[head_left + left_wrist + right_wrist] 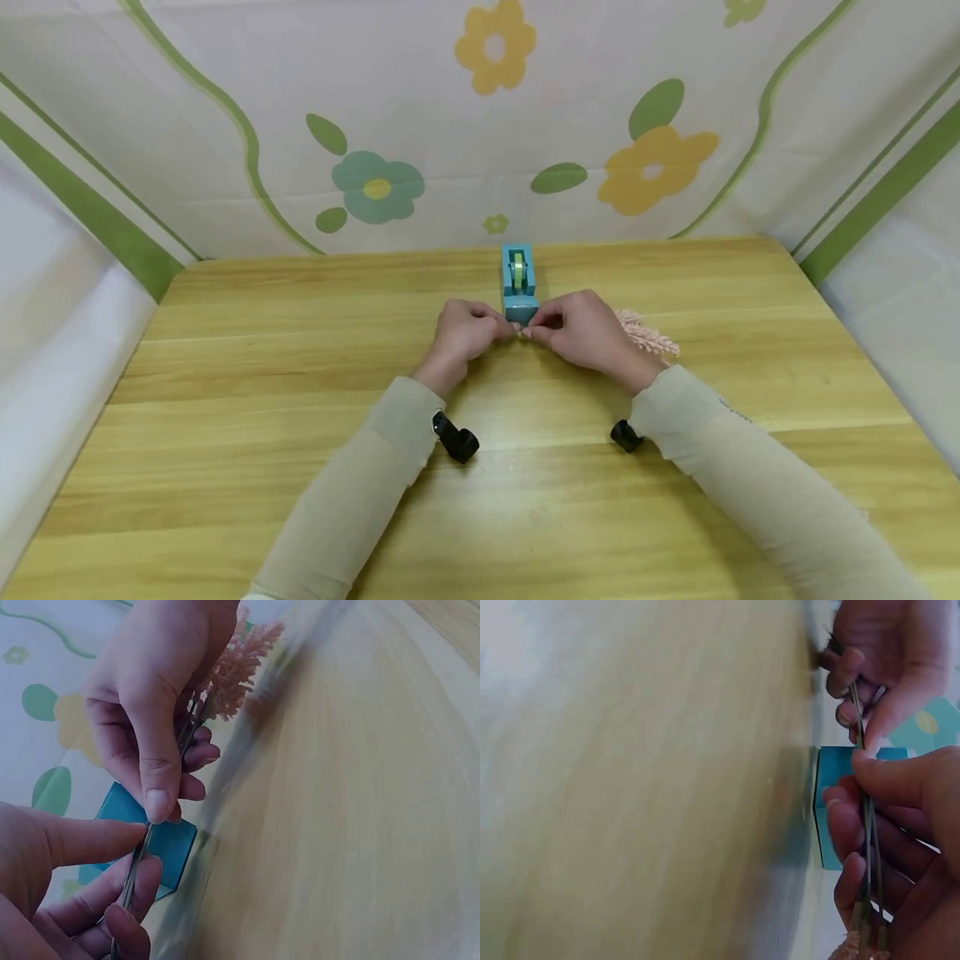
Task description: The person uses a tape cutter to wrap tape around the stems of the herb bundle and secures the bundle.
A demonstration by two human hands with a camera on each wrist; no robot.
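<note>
Both hands meet just in front of the teal tape dispenser (517, 283) at the back of the bench (300, 400) — the left hand (461, 332) pinches the thin green stems (139, 855) near their bare end, while the right hand (585, 329) pinches them closer to the pink flower sprig (648, 335), which trails off to the right. Best bet here, judging by the grip, is keeping the stems bunched tight and level — fingertips close together so none slips out. No brand, label or writing can be read anywhere.
</note>
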